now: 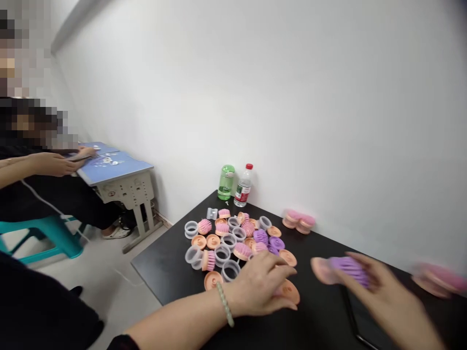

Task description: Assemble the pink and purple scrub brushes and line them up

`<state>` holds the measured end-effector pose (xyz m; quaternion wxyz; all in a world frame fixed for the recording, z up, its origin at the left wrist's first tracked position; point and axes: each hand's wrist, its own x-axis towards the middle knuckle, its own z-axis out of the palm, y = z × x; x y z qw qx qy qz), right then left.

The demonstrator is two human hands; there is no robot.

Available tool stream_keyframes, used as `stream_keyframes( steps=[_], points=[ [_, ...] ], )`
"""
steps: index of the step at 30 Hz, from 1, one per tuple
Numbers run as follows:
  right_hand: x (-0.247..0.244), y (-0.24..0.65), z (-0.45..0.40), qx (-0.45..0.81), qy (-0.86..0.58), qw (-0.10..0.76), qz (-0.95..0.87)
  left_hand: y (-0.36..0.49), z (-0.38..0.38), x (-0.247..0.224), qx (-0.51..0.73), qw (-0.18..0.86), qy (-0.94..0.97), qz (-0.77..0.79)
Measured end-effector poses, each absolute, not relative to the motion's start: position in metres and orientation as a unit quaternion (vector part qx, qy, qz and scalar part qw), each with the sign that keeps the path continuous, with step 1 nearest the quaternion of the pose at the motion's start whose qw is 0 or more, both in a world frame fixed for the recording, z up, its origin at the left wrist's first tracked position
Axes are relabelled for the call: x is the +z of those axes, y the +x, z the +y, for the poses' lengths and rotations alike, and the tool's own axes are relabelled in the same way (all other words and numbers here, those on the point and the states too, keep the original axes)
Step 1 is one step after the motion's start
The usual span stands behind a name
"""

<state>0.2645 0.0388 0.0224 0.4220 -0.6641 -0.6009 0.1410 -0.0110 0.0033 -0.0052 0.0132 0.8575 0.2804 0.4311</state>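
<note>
The right hand (381, 287) is closed on a purple-bristled brush (350, 271), which is held above the table (310, 325), near a dark flat device (360, 318). The left hand (259, 284), set apart, is positioned over an orange disc (291, 292); whether the disc is gripped cannot be told. Beyond it, clear rings (191, 235) and pink brushes (205, 226) are scattered. A green bottle (226, 182) and red-capped bottle (243, 188) are stood near the wall (328, 97).

Left forearm (178, 318) angling up from the bottom edge, left hand (257, 282) palm down — fingers arched forward, thumb parted from them on the near side. And here's the right forearm (412, 323), blurred, its right hand (379, 289) pointing inward — thumb and fingers pinched together.
</note>
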Motion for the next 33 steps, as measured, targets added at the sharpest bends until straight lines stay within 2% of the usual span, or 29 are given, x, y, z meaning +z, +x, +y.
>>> stream_keyframes(
  steps=[3,6,10,17,24,33],
  points=[
    [0.012,0.209,-0.003,0.287,-0.581,0.452,-0.613,-0.013,0.000,-0.004,0.441,0.084,0.853,0.266],
    [-0.002,0.179,-0.022,0.349,-0.531,0.481,-0.604,-0.015,-0.001,-0.004,0.421,0.120,0.859,0.266],
    [-0.013,0.170,-0.025,0.370,-0.507,0.512,-0.587,-0.015,-0.003,-0.003,0.401,0.122,0.856,0.303],
    [-0.019,0.171,-0.027,0.428,-0.447,0.518,-0.590,-0.015,-0.003,-0.004,0.384,0.096,0.870,0.296],
    [-0.013,0.178,-0.038,0.409,-0.386,0.510,-0.651,-0.020,0.002,0.004,0.320,0.231,0.854,0.339],
    [-0.018,0.178,-0.036,0.448,-0.426,0.500,-0.606,-0.014,-0.003,0.003,0.340,0.150,0.877,0.303]
  ],
)
